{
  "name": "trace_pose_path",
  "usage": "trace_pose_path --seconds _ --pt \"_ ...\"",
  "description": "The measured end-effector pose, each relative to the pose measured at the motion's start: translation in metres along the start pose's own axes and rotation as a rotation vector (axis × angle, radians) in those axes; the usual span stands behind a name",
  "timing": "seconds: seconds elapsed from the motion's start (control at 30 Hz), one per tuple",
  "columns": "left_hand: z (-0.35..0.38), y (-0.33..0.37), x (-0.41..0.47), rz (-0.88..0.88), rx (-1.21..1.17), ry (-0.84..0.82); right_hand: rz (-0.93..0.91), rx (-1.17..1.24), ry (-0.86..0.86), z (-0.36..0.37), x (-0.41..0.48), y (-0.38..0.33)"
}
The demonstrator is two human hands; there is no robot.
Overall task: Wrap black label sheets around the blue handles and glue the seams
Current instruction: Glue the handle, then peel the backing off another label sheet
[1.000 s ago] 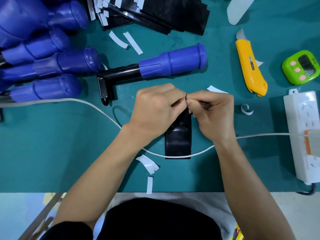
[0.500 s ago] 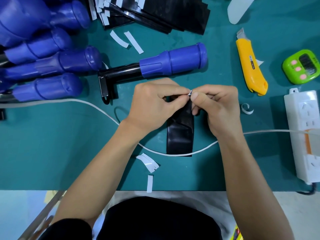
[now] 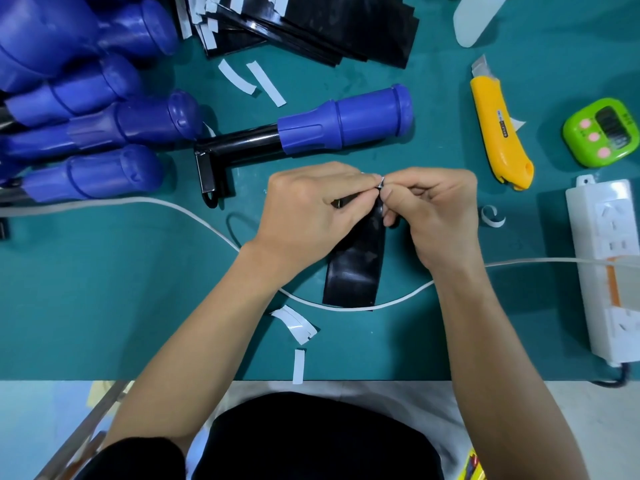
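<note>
A black label sheet [image 3: 356,268] hangs from my hands over the green mat, its lower end across a white cable. My left hand [image 3: 311,209] pinches the sheet's top edge. My right hand [image 3: 433,213] pinches a small white backing tab at that same top corner, fingertips meeting my left's. One blue handle on a black shaft [image 3: 343,121] lies just beyond my hands. Several more blue handles [image 3: 90,126] are piled at the far left. A stack of black label sheets [image 3: 311,26] lies at the top.
A yellow utility knife [image 3: 498,133], a green timer [image 3: 601,131] and a white power strip [image 3: 609,268] lie to the right. The white cable [image 3: 194,213] crosses the mat. White backing strips [image 3: 294,323] litter the mat near the front edge and near the stack.
Both hands have shifted slightly away from me with the sheet. A white tab now shows at the sheet's top corner between my fingertips.
</note>
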State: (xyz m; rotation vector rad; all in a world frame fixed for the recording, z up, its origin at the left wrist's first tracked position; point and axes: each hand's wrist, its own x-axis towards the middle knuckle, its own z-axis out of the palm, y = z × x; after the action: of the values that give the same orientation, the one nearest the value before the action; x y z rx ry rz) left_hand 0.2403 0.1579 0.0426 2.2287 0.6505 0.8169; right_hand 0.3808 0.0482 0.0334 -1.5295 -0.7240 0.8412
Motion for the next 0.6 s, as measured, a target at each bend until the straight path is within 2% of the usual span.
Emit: trace_pose_path --seconds 0.3,0.47,0.6 --pt "0.004 0.005 -0.004 0.137 0.191 0.1 -0.115 -0.177 0.055 0.006 -0.01 -0.002" --pt "0.007 0.006 -0.006 0.203 0.271 0.145 -0.137 -0.167 0.058 0.011 -0.013 -0.008" --pt "0.008 0.007 -0.005 0.18 0.256 0.17 -0.131 -0.164 0.064 0.014 -0.013 -0.01"
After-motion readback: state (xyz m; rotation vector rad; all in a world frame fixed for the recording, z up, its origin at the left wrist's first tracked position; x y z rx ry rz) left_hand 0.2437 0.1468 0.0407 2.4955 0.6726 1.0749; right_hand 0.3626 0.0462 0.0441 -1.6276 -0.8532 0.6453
